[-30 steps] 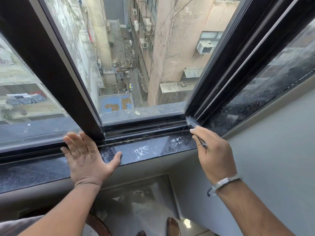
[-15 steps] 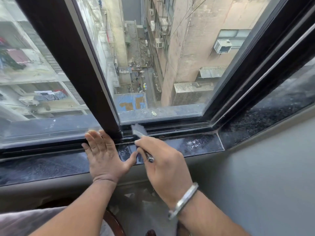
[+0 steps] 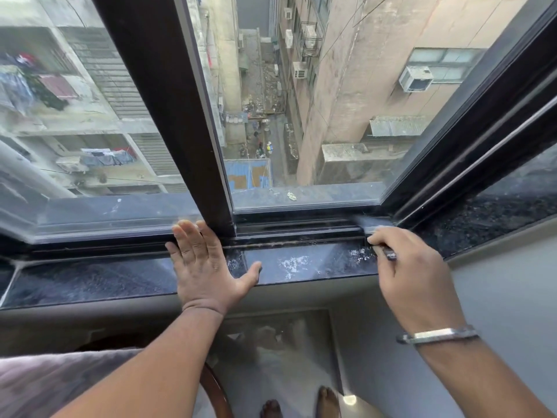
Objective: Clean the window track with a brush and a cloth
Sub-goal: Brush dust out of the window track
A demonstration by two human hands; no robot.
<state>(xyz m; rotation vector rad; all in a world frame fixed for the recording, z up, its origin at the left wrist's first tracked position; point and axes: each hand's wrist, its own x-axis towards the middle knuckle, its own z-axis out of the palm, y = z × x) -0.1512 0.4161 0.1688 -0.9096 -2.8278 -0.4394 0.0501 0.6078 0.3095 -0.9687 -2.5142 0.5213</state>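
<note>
Head view was directed down at a dark stone sill (image 3: pixel 120 282) and the window track (image 3: pixel 295 233) running along its far edge. Two hands were in view. The left hand (image 3: pixel 205 267) was laid flat on the sill, palm down, fully open with the fingers (image 3: pixel 193 236) spread and extended toward the track; the fingertips reached the base of the dark vertical window frame (image 3: pixel 168 116), and the thumb was stretched out to the right along the near part of the sill. Nothing was held in it.

The right hand (image 3: pixel 413 276) was closed around one brush (image 3: pixel 372 229), gripped between thumb and curled fingers. The dark handle end protruded from the fist on its right side, and the pale bristles were placed in the right end of the track, at the corner where the side frame met the sill. The bristle area was blurred. One metal bangle (image 3: pixel 437 334) was worn on the right wrist.

One track with several parallel dark rails was counted, with pale grit lying along its near rail. White dust patches (image 3: pixel 292 263) were seen on the sill between the two hands. No cloth could be identified. Two bare feet (image 3: pixel 301 405) were visible on the floor below, near the bottom edge.
</note>
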